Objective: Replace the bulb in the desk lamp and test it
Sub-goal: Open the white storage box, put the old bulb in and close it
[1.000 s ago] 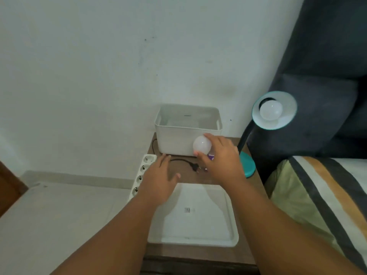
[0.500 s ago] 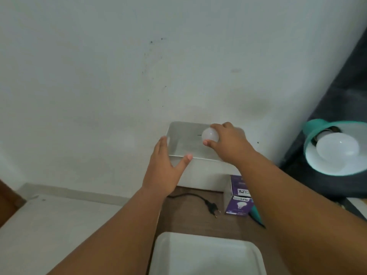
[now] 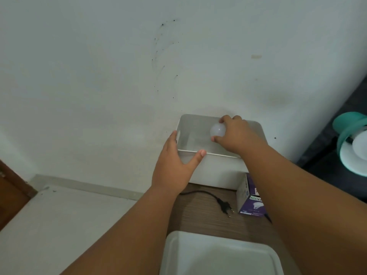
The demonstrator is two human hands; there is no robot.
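Note:
My right hand (image 3: 236, 133) holds a white round bulb (image 3: 217, 130) over the open top of a white plastic bin (image 3: 214, 171) against the wall. My left hand (image 3: 174, 167) grips the bin's front left corner, thumb on the front rim, fingers along the left side. At the right edge the teal desk lamp's shade (image 3: 349, 143) faces me with another white bulb (image 3: 360, 144) seated in it. The lamp's black plug (image 3: 285, 208) lies unplugged on the wooden table.
A purple bulb box (image 3: 251, 205) stands on the table in front of the bin, partly behind my right arm. A white tray (image 3: 218, 255) fills the near end of the brown table (image 3: 200, 217). White wall behind; grey floor at left.
My right hand lifted the bulb from in front of the bin to over its opening. My left hand rose from the table and took hold of the bin's corner. The view moved closer.

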